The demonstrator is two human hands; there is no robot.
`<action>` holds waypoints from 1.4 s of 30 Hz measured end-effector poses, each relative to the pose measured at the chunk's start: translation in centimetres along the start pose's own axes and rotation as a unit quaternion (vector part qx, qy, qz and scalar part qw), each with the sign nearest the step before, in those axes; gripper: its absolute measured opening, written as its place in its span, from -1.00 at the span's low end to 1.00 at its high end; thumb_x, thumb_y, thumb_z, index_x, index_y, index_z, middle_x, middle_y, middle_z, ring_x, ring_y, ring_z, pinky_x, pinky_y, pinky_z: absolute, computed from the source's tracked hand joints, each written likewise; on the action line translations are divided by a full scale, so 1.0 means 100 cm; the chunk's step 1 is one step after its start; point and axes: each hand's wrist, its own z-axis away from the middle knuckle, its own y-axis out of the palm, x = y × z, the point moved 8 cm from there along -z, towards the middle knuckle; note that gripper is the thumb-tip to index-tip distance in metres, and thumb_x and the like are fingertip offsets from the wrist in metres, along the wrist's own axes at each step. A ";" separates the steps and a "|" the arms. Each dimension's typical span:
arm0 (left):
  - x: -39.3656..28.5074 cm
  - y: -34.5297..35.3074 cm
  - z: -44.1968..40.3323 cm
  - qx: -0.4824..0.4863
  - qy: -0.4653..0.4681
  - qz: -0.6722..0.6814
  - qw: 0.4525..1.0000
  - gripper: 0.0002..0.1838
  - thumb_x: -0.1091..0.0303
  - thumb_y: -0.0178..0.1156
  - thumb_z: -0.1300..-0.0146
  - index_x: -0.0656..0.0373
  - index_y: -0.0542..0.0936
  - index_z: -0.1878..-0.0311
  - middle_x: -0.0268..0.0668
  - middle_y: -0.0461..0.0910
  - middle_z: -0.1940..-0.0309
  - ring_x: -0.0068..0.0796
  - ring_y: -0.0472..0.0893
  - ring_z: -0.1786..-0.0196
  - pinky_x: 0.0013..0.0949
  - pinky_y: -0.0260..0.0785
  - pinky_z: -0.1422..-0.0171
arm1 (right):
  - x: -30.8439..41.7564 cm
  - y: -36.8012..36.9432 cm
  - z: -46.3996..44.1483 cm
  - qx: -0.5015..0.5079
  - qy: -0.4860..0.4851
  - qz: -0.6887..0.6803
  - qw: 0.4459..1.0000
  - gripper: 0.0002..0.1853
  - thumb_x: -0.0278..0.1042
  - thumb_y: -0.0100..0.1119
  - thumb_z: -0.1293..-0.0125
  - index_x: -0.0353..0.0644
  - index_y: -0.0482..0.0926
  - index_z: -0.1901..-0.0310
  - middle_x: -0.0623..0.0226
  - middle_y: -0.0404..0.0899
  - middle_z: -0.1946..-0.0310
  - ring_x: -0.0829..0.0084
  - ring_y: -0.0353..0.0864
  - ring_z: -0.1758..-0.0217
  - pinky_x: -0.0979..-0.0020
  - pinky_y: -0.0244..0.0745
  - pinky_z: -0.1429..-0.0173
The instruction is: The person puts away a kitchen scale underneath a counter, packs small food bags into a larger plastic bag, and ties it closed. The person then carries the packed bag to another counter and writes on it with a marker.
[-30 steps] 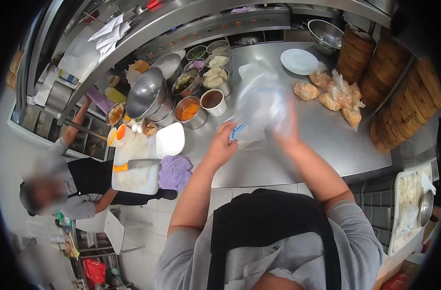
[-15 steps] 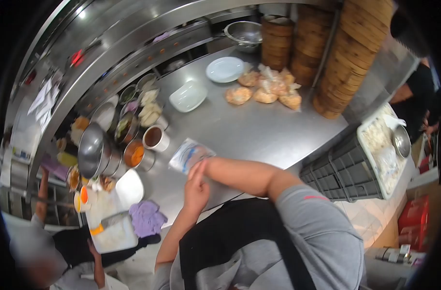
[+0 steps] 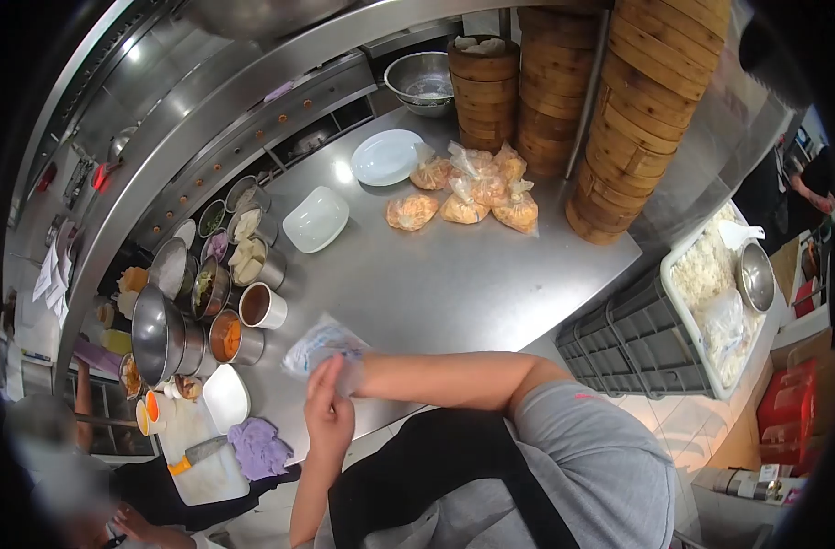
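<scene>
A clear plastic bag point(image 3: 322, 346) with blue print is held over the near edge of the steel table point(image 3: 381, 284). My left hand point(image 3: 328, 412) has its fingers closed together at the bag's near edge, by my other wrist. My right hand point(image 3: 349, 368) reaches across from the right. Its fingers are hidden at the bag, and I cannot tell whether they are inside or behind it. Left of the bag stand a white cup of brown sauce point(image 3: 263, 306) and a steel pot with orange contents point(image 3: 235, 339).
Several tied bags of orange food point(image 3: 468, 209) lie near bamboo steamer stacks point(image 3: 610, 174). A white dish point(image 3: 316, 220) and plate point(image 3: 386, 157) sit further back. At left are a purple cloth point(image 3: 258, 448), a knife on a board point(image 3: 212, 471) and a co-worker. A crate point(image 3: 632, 334) stands right.
My hands and the bag have moved slightly left and nearer to me. The view has also shifted, so the table things appear further left. The co-worker's arm has moved.
</scene>
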 end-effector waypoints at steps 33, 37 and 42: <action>-0.012 -0.026 0.171 -0.099 -0.409 0.319 0.849 -0.80 0.62 0.05 -0.24 0.21 0.40 0.08 -0.32 0.56 0.51 -0.62 0.50 0.54 -0.53 0.33 0.50 | 0.114 0.154 0.125 0.503 -0.297 0.037 0.811 -0.73 -0.38 0.15 -0.15 -0.18 0.57 0.09 0.12 0.61 0.19 0.15 0.58 0.10 0.18 0.46 0.03; -0.020 -0.004 0.139 0.014 -0.435 0.265 0.860 -0.85 0.49 0.05 -0.36 0.21 0.43 0.03 -0.41 0.49 0.57 -0.74 0.41 0.56 -0.59 0.27 0.53 | 0.125 0.150 0.108 0.506 -0.176 -0.034 0.844 -0.70 -0.31 0.09 -0.22 -0.24 0.54 0.04 0.09 0.60 0.19 0.14 0.57 0.07 0.15 0.45 -0.01; -0.010 -0.014 0.135 0.061 -0.468 0.166 0.866 -0.83 0.48 0.11 -0.33 0.17 0.55 0.03 -0.50 0.42 0.63 -0.77 0.37 0.57 -0.62 0.25 0.51 | 0.093 0.132 0.101 0.450 -0.097 -0.071 0.885 -0.76 -0.29 0.05 -0.23 -0.24 0.58 0.18 0.13 0.60 0.30 0.19 0.56 0.21 0.19 0.45 0.08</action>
